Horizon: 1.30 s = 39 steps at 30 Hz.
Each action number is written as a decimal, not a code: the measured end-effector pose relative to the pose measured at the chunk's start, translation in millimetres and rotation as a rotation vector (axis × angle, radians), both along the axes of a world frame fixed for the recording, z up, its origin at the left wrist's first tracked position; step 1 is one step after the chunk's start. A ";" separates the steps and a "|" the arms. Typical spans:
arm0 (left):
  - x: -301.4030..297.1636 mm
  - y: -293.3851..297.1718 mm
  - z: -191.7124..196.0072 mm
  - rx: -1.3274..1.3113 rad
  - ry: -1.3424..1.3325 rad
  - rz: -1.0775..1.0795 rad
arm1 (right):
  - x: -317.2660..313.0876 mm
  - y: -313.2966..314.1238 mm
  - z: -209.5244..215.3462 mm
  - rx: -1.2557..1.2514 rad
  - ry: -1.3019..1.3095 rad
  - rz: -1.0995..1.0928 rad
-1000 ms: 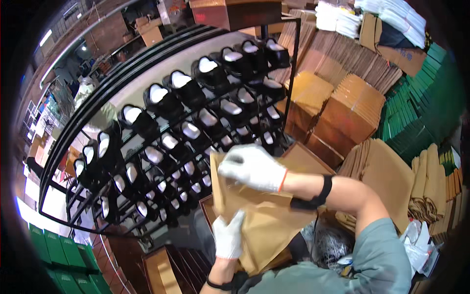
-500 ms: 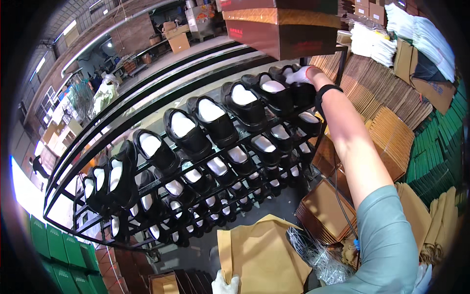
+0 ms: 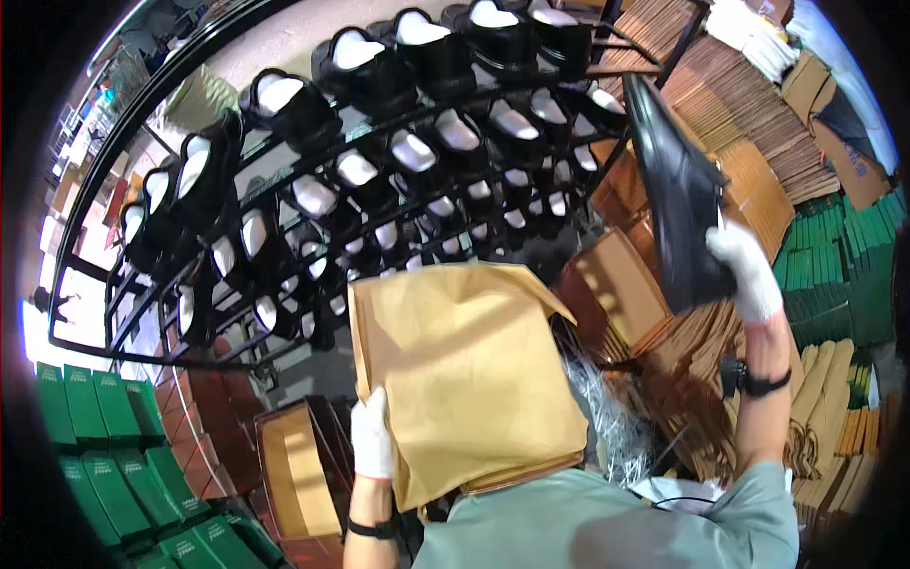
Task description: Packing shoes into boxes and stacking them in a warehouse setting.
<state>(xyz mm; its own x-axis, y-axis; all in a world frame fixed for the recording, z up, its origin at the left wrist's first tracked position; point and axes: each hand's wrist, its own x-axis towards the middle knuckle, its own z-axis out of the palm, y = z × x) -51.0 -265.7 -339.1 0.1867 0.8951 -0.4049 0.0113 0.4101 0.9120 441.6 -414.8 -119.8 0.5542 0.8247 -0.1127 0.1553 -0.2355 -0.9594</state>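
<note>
Left hand [image 3: 373, 438] fingers pinch the tan bag's [image 3: 469, 375] left edge. Right hand [image 3: 746, 272] fingers clamp a black shoe [image 3: 678, 194]; brown boxes [image 3: 749, 180] lie beyond them.

1 paper bag [image 3: 469, 379], 1 blk shoe [image 3: 678, 204] held, 1 rack [image 3: 379, 180].

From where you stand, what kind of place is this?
Probably a shoe factory's packing area: a black rack full of black shoes, stacks of flat cardboard boxes, and green boxes. The right hand holds a shoe.
</note>
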 end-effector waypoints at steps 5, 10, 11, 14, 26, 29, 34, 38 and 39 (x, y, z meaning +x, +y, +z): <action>1.4 -17.7 74.7 -0.067 -0.134 0.017 | -122.2 -55.9 -53.6 -0.061 -0.497 0.165; 92.1 -92.5 40.9 0.085 -0.070 -0.682 | -144.0 -45.5 -41.4 -0.018 -0.590 0.305; 117.0 -106.3 56.5 -0.249 -0.019 -0.737 | -144.4 -34.5 -28.0 0.128 -0.737 0.366; 132.0 -129.2 40.9 0.004 0.332 -0.950 | -149.2 16.7 27.6 0.118 -1.210 0.704; 119.6 -35.0 55.5 1.103 0.397 -0.445 | -109.0 74.3 -182.6 0.262 -0.351 -0.286; 143.9 1.2 24.9 1.105 0.474 -0.799 | 0.7 -18.4 -389.6 -0.630 -0.935 -0.353; 149.2 -1.9 26.4 1.134 0.646 -0.841 | 54.4 -121.5 -496.6 -0.737 -0.859 -0.113; 104.4 -41.9 27.3 0.960 0.494 -0.570 | 61.2 -115.4 -466.4 -0.595 -0.773 -0.468; 95.4 -56.0 31.7 0.889 0.489 -0.533 | 74.3 -123.8 -471.3 -0.503 -0.931 -0.568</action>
